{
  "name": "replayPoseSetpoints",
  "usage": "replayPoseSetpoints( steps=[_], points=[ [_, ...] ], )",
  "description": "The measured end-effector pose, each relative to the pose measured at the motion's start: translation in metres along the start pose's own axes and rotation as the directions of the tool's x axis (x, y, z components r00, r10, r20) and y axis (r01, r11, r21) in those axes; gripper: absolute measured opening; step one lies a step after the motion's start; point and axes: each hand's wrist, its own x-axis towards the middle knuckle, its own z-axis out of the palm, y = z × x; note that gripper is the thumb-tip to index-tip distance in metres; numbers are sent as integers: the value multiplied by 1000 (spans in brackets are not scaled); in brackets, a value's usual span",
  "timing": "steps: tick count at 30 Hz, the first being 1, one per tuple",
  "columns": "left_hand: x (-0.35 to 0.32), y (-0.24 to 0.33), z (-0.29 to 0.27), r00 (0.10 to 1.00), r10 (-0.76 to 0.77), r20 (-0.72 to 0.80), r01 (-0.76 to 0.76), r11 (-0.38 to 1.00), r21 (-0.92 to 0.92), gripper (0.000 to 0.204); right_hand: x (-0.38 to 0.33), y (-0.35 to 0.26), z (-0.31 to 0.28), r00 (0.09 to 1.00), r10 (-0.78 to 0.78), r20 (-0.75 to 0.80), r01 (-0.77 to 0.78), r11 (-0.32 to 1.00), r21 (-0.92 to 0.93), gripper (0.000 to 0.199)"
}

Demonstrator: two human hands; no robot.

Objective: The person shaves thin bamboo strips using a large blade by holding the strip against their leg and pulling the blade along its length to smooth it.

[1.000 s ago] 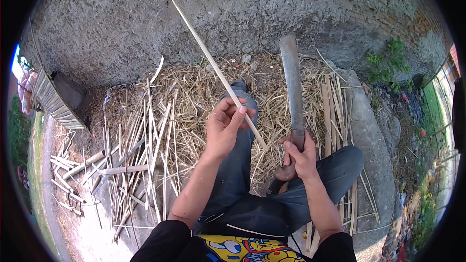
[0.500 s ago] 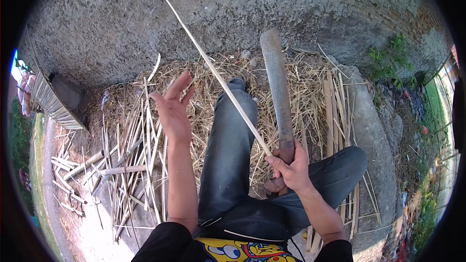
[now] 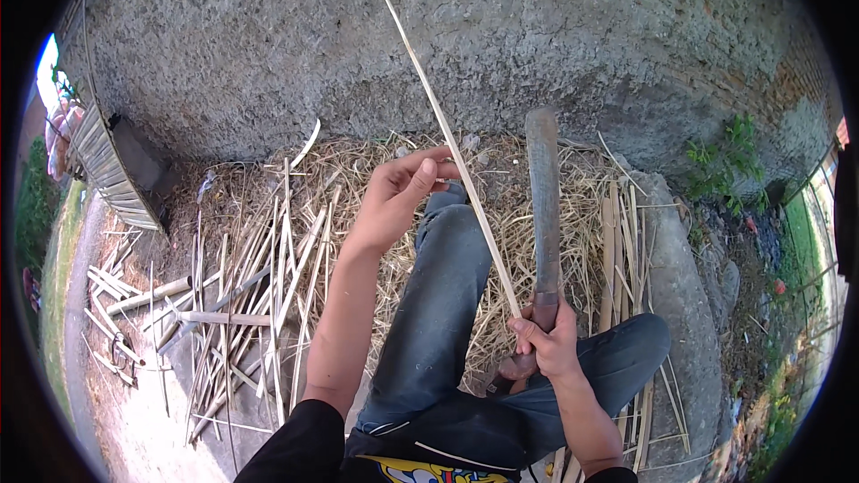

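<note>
My right hand (image 3: 551,336) is closed round the brown handle of a machete (image 3: 543,192), its broad worn blade pointing away from me. Against that handle, the same hand pinches the near end of a long pale bamboo strip (image 3: 472,188), which slants away to the left and tapers to a thin tip in front of the wall. Beside the strip's middle, my left hand (image 3: 394,197) is loosely curved, thumb apart from the fingers. Its fingertips reach the strip and partly pass behind it, but no grip on it shows.
Split bamboo pieces (image 3: 295,259) lie scattered at left, and more strips (image 3: 613,250) lie at right along a stone slab (image 3: 684,295). Shavings (image 3: 367,277) cover the ground round my bent legs. A rough grey wall (image 3: 447,54) stands ahead; a slatted bamboo panel (image 3: 112,174) leans at far left.
My left hand has moved right to the strip, its spread fingers now curving in. The strip has swung to a steeper angle. The machete is still in my right hand, and the view has shifted.
</note>
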Motion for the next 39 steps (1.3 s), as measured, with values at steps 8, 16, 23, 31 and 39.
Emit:
replayPoseSetpoints(
  steps=[8, 16, 23, 31, 39],
  points=[
    [58, 30, -1, 989, 146, 22, -134, 949, -285, 22, -2, 4, 0, 995, 51, 87, -51, 999, 1, 33],
    [95, 85, -43, 938, 337, -84, -346, 927, -143, 21, -2, 14, -3, 994, 73, 83, -74, 997, 15, 33],
    [118, 128, -90, 852, 477, -217, -487, 873, 5, 22, 2, 15, 1, 997, 65, 41, -63, 997, -32, 36],
    [132, 166, -131, 787, 539, -300, -546, 835, 69, 24, 6, 25, 1, 996, 79, 48, -76, 995, -63, 42],
    [121, 140, -124, 825, 486, -287, -491, 869, 62, 27, 8, 31, 1, 991, 116, 70, -113, 992, -58, 42]
  ],
)
